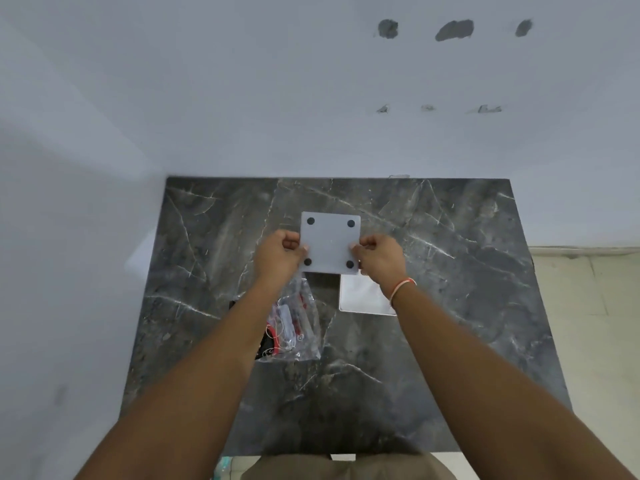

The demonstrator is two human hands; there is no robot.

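A white square plate with a black round pad near each of its corners is held up over the dark marble table. My left hand pinches its left edge. My right hand pinches its right edge, and a thin orange band circles that wrist. Both hands have their fingers curled. The plate faces me, slightly tilted.
A clear plastic bag with red, white and black small parts lies under my left forearm. A white flat square lies on the table below my right hand. A pale wall rises behind and left; tiled floor shows on the right.
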